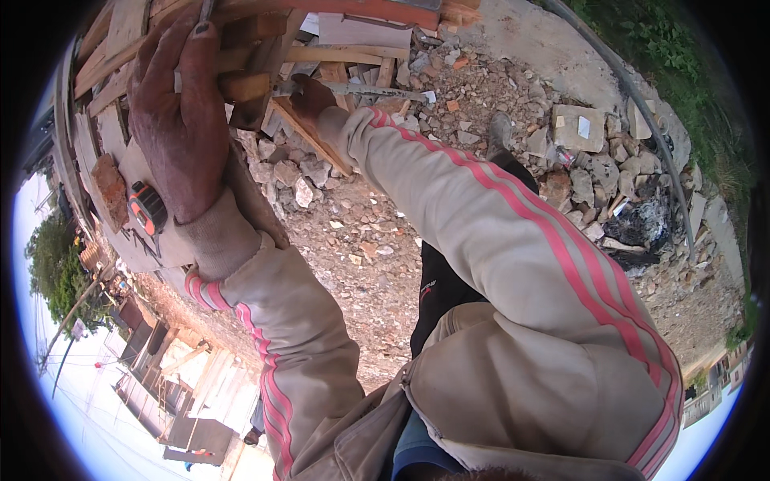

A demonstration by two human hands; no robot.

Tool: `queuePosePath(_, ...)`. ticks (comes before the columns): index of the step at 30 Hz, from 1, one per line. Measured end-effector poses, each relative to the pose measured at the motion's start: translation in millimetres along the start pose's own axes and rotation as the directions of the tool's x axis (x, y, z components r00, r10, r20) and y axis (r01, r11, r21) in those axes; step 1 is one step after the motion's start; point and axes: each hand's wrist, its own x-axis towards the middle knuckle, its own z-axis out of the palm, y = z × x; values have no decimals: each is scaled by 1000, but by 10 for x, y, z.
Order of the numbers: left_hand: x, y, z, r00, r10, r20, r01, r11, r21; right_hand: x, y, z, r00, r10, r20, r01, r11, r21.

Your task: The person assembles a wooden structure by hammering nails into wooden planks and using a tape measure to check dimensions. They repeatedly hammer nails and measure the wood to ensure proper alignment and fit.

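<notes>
My left hand (180, 112) is raised close at the upper left, against the wooden boards, its fingers bent together at the top edge. A thin dark piece shows by its fingertips, too small to name. Just right of it is the sawn end of a wooden block (245, 86). Lower and farther off, my right hand (311, 98) is closed around a long, pale grey bar (385, 91) with a whitish end; its other end is hidden behind the block. An orange-and-black tape measure (147, 208) lies beside my left wrist, with several nails (141, 242) near it.
A broken brick (110, 191) sits by the tape measure. A narrow plank (313, 138) leans below my right hand. Broken stone and rubble (345, 240) cover the ground. A charred heap (642, 226) and a dark hose (642, 104) lie at the right.
</notes>
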Motion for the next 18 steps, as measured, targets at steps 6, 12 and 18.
queuePosePath(6,-3,-10,-131,953,269,-140,-252,960,124,408,103,256,1000,-25,13,24,999,37)
queuePosePath(12,-31,18,157,934,229,-275,-177,964,201,36,501,-684,990,-19,139,-5,985,171)
queuePosePath(18,-173,77,28,945,120,-304,-76,985,153,-1980,-1983,-1941,921,-215,-324,280,945,167)
